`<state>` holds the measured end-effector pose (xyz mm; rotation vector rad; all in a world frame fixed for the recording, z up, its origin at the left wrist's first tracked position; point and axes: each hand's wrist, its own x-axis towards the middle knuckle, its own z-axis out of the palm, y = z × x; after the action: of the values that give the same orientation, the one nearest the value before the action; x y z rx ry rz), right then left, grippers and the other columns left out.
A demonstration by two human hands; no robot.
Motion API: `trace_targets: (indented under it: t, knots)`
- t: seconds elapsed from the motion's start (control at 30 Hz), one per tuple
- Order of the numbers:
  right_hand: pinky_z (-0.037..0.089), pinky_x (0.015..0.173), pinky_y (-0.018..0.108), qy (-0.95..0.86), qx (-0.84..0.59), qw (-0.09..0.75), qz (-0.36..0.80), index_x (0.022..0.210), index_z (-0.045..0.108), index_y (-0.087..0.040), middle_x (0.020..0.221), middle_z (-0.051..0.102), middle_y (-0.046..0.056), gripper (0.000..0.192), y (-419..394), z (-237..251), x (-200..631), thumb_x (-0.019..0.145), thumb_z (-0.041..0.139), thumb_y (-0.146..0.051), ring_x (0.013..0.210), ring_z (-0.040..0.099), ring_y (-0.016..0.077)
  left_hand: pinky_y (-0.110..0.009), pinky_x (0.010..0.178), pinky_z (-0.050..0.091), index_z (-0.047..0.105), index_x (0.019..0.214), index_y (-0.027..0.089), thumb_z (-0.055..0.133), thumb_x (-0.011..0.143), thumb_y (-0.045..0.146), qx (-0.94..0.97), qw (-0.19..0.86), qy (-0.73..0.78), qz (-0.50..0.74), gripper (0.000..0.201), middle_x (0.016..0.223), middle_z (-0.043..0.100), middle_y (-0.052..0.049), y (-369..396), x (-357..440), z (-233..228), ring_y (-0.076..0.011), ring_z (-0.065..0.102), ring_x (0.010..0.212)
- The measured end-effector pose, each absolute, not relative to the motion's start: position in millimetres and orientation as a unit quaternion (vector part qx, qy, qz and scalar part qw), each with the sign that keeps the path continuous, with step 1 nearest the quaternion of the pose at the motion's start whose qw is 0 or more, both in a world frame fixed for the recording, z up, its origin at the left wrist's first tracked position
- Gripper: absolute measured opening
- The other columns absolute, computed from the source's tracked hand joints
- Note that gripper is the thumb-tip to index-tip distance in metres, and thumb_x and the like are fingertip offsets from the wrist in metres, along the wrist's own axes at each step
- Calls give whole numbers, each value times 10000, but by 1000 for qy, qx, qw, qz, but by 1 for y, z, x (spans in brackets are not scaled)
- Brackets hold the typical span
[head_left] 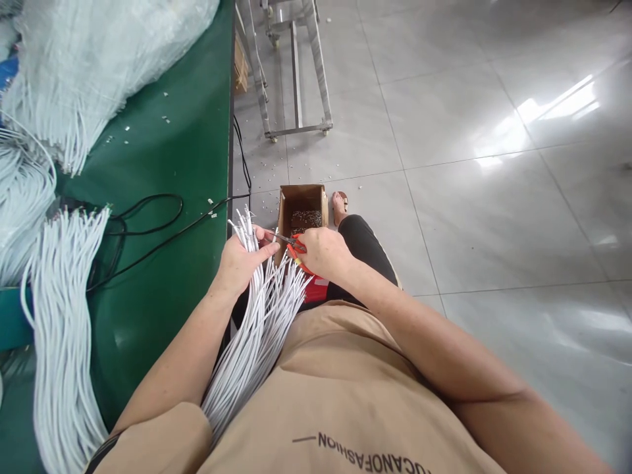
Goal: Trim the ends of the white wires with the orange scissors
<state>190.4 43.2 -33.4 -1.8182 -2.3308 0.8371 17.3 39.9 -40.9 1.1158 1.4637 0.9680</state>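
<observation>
While left hand (239,263) grips smooth white cables (257,329), right hand (323,253), red-handled scissors (295,247)

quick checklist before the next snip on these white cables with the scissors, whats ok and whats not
1. Left hand grips the bundle of white cables: ok.
2. Right hand holds the red-handled scissors: ok.
3. Blades point toward the cable ends near the left thumb; whether the fingers are out of the blades' way: cannot tell.
4. Cardboard box sits on the floor just beyond the hands, open: ok.
5. Cable ends even at the top: not ok, they fan out at different heights.
6. Black cord on the green table lies apart from the scissors: ok.
</observation>
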Motion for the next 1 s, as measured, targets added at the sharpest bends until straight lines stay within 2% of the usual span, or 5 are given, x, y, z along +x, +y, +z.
trace_targets:
  t: [0.33, 0.43, 0.6, 0.73, 1.0]
  knots:
    - [309, 530, 272, -756, -593, 66, 268, 717, 663, -160, 756, 671, 87, 331, 44, -42, 188, 840, 531, -437, 693, 620, 196, -355, 808, 496, 556, 774, 182, 785, 578, 272, 474, 468, 630, 399, 315, 827, 678, -26, 40, 12, -44, -177, 641, 780]
    - [333, 549, 257, -711, -600, 166, 327, 710, 673, -156, 742, 659, 62, 310, 46, -45, 189, 805, 565, -430, 664, 583, 160, -358, 810, 495, 561, 791, 180, 777, 599, 282, 480, 466, 628, 397, 306, 848, 693, -39, 39, 12, -44, -183, 646, 794]
    - [404, 617, 229, -549, -546, 346, 530, 874, 715, -174, 759, 653, 0, 250, 55, -44, 185, 753, 605, -362, 638, 527, 100, -342, 756, 501, 555, 788, 185, 792, 582, 302, 477, 473, 631, 388, 335, 845, 699, -32, 39, 12, -43, -174, 640, 741]
    - [390, 572, 217, -478, -514, 368, 610, 751, 699, -144, 690, 613, -6, 197, 59, -40, 179, 686, 644, -321, 573, 463, 75, -331, 736, 499, 552, 788, 184, 806, 550, 305, 471, 485, 630, 383, 369, 829, 693, -24, 39, 13, -44, -171, 634, 724]
    - [332, 482, 211, -385, -549, 349, 655, 762, 689, -148, 574, 527, -42, 172, 57, -38, 164, 642, 580, -207, 496, 397, 67, -290, 696, 465, 524, 755, 189, 796, 548, 269, 489, 493, 629, 349, 351, 706, 624, 32, 39, 11, -42, -127, 574, 634]
